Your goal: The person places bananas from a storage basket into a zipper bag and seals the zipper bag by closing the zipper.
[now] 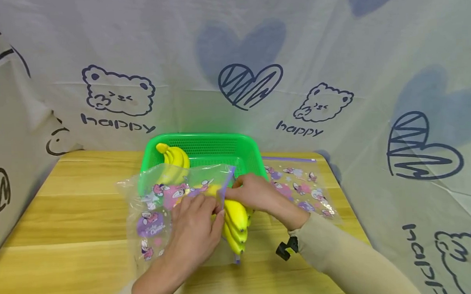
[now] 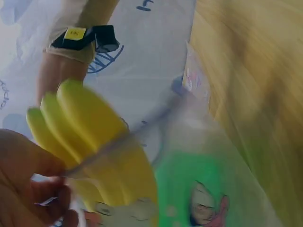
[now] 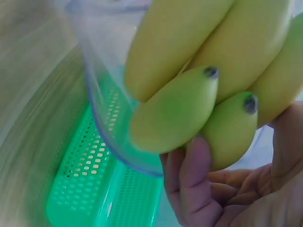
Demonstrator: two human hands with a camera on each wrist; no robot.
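Note:
A bunch of yellow bananas (image 1: 236,227) lies partly inside the mouth of a clear zip bag (image 1: 151,249) printed with pink and purple cartoon figures. The tips of the bananas (image 3: 175,111) stick out of the opening. My right hand (image 1: 256,193) holds the bunch; in the right wrist view the fingers of that hand (image 3: 222,198) curl against its underside. With thumb and fingers, my left hand (image 1: 195,228) pinches the bag's purple-edged mouth, as the left wrist view shows beside the bananas (image 2: 90,123). The stem end is seen only through the plastic.
Behind the bag stands a green perforated basket (image 1: 255,148) with another banana bunch (image 1: 177,155) at its left end. A second printed zip bag (image 1: 299,188) lies flat on the wooden table (image 1: 66,222), right of the basket. Printed cloth (image 1: 177,45) hangs around the table.

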